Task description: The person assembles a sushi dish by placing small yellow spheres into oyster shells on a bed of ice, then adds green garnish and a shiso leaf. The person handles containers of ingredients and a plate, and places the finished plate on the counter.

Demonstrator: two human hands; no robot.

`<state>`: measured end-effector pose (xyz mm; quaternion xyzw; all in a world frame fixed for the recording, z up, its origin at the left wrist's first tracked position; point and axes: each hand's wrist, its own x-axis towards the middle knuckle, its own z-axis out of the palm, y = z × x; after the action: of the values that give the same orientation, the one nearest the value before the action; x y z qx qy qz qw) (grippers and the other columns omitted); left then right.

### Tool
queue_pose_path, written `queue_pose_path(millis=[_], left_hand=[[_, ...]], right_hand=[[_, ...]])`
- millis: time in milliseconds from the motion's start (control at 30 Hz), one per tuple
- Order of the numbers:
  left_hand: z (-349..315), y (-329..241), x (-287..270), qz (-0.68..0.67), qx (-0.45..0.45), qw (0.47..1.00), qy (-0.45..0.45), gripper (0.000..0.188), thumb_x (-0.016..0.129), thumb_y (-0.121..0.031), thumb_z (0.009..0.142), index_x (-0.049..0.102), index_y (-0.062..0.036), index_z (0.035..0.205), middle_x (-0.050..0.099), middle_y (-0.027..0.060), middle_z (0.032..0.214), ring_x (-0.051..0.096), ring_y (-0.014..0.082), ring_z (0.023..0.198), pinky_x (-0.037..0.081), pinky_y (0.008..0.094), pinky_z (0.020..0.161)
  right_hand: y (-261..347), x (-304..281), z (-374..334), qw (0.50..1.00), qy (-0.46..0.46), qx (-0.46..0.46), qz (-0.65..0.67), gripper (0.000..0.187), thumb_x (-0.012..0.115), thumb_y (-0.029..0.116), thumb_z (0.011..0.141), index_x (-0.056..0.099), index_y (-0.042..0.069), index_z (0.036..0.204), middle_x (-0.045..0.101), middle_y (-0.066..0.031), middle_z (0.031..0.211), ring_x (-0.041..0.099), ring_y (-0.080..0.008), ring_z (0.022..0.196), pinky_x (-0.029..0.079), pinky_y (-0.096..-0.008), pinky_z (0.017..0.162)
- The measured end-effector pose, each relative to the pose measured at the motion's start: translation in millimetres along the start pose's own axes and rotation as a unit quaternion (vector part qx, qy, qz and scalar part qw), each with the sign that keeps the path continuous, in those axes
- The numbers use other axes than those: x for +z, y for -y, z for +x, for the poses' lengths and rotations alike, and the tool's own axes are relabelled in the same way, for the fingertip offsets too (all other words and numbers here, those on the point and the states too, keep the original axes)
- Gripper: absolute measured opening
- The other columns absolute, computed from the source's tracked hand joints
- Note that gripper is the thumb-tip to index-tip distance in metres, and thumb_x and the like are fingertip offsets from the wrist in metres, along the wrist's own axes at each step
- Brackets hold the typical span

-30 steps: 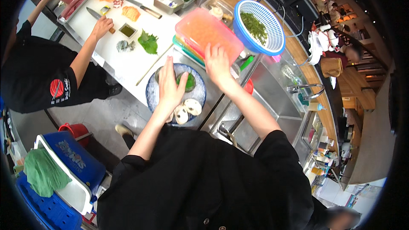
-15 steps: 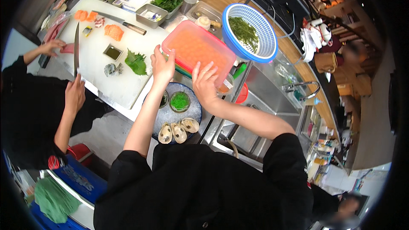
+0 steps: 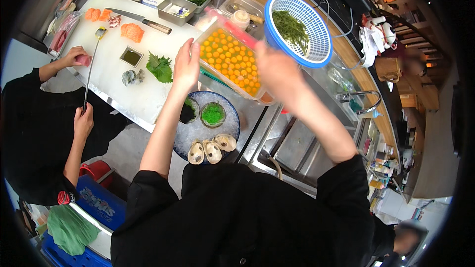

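Observation:
A clear tub of round yellow yolks [image 3: 227, 58] stands ahead of me. Its translucent red lid [image 3: 238, 30] is lifted off and tilted along the far side. My right hand [image 3: 278, 71], smeared by motion, is at the lid's right end and closed on it; its fingertips are hard to see. Against the tub's left side rests my left hand [image 3: 186, 65], fingers stretched out. Just nearer to me is a round blue-rimmed plate of ice [image 3: 193, 131], with three oysters [image 3: 213, 151], a cup of bright green shreds [image 3: 213, 114] and a dark-filled cup [image 3: 188, 111], partly hidden by my left forearm.
A blue-and-white colander of green seaweed [image 3: 291, 32] stands right of the tub, beside the sink [image 3: 292, 143]. At left, a co-worker holds a long knife [image 3: 89, 76] over a white cutting board [image 3: 148, 99] with salmon [image 3: 132, 32], leaves and another knife [image 3: 141, 20].
The red lid has come off the tub and tilted up, uncovering the yolks. My right hand has moved right with it. The co-worker's knife tip has moved to a small yellow item.

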<state>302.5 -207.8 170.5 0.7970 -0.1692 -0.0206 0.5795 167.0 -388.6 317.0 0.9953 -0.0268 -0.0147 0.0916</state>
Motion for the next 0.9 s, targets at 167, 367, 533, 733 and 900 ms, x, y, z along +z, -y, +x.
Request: queue_pose_path(millis=[167, 367, 533, 733, 900], left_hand=[[6.8, 7.0, 8.7, 0.09, 0.017, 0.996, -0.012, 0.043, 0.056, -0.031, 0.099, 0.057, 0.0011, 0.128, 0.059, 0.0254, 0.124, 0.055, 0.0404, 0.118, 0.042, 0.0458, 0.103], [79.7, -43.3, 20.5, 0.152, 0.159, 0.968, -0.118, 0.033, 0.06, -0.025, 0.095, 0.063, -0.0022, 0.12, 0.061, 0.0194, 0.113, 0.055, 0.0385, 0.112, 0.043, 0.046, 0.099], [182.1, -87.9, 59.5, 0.204, 0.212, 0.949, 0.109, 0.023, 0.059, -0.016, 0.092, 0.073, -0.0049, 0.107, 0.07, 0.0158, 0.101, 0.066, 0.0324, 0.097, 0.051, 0.0415, 0.087], [251.4, -109.7, 127.1, 0.305, 0.188, 0.76, 0.542, 0.028, 0.059, -0.009, 0.089, 0.073, -0.0064, 0.113, 0.074, 0.0141, 0.101, 0.07, 0.0234, 0.094, 0.054, 0.0377, 0.084], [274.2, -84.1, 189.8, 0.325, 0.204, 0.629, 0.676, 0.034, 0.068, -0.013, 0.086, 0.07, -0.0059, 0.12, 0.074, 0.0119, 0.102, 0.069, 0.0217, 0.094, 0.053, 0.0364, 0.085]], right_hand=[[-70.2, 11.9, 5.4, 0.987, -0.095, 0.04, 0.122, 0.017, 0.054, 0.001, 0.086, 0.054, 0.0, 0.103, 0.068, -0.0236, 0.086, 0.068, -0.0419, 0.081, 0.055, -0.0512, 0.069], [-55.9, 50.6, -2.4, 0.961, -0.202, 0.08, 0.173, 0.042, 0.063, 0.005, 0.086, 0.054, -0.003, 0.126, 0.065, -0.0226, 0.107, 0.061, -0.0391, 0.102, 0.049, -0.0488, 0.09], [-24.2, 50.6, -27.7, 0.927, -0.311, 0.114, 0.176, 0.052, 0.065, 0.01, 0.088, 0.05, -0.007, 0.134, 0.055, -0.024, 0.133, 0.053, -0.0412, 0.12, 0.042, -0.0492, 0.103], [5.4, 63.0, -109.8, 0.878, -0.299, 0.178, 0.33, 0.033, 0.066, 0.0, 0.083, 0.063, -0.001, 0.116, 0.064, -0.0185, 0.112, 0.06, -0.0367, 0.103, 0.045, -0.045, 0.091], [19.3, 116.8, -199.7, 0.848, -0.205, 0.312, 0.377, 0.018, 0.067, 0.0, 0.083, 0.067, 0.0, 0.102, 0.066, -0.0152, 0.088, 0.062, -0.0333, 0.082, 0.047, -0.0423, 0.079]])
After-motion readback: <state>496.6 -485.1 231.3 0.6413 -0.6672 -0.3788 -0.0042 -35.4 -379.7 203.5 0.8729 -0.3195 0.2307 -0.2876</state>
